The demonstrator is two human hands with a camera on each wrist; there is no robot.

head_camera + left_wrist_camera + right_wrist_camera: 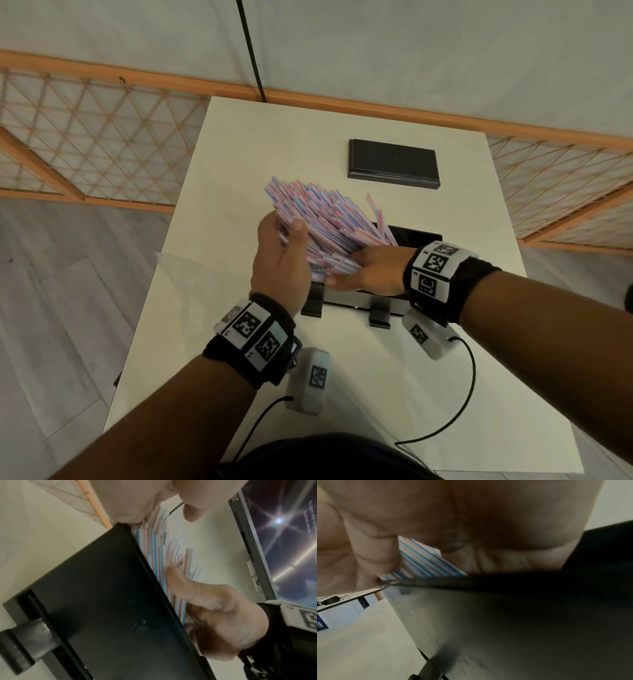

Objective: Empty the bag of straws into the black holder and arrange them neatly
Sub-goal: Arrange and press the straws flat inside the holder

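Observation:
A thick bundle of pink, blue and white striped straws (318, 216) leans up and to the left out of the black holder (416, 236) in the middle of the white table. My left hand (284, 240) grips the bundle's left side, thumb across the front. My right hand (356, 270) grips its lower end at the holder's mouth and hides most of the opening. In the left wrist view the straws (159, 550) fan out above the holder's wall (102, 601), with the right hand's thumb (178, 580) pressed on them. The right wrist view shows straws (423, 561) under my palm.
A flat black lid (394, 162) lies behind the holder. A clear plastic film (171, 270), apparently the bag, lies at the table's (342, 394) left edge. A black cable (253, 58) runs up from the far edge. A lit screen (283, 540) stands to the right.

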